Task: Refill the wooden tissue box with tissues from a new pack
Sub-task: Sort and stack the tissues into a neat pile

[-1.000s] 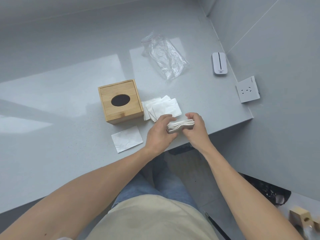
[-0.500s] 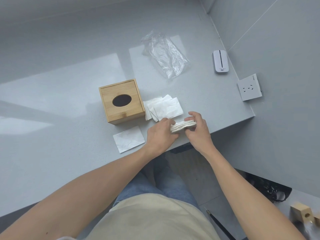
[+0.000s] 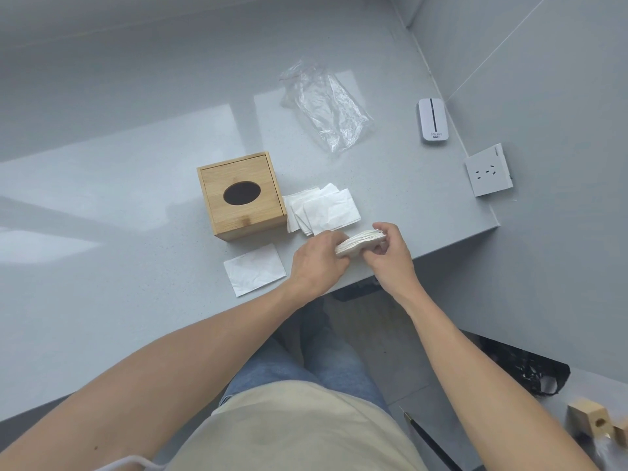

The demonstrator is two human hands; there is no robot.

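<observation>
While both hands grip, tissue stack (image 3: 361,242) over table edge (image 3: 452,245)

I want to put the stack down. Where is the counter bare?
Bare: left of the wooden box, and between it and the plastic wrapper. Crowded: loose tissues right of the box, single tissue before it.

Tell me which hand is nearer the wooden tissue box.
Left. The left hand sits just right of and below the wooden tissue box; the right hand is farther right, beyond the tissue stack.
</observation>
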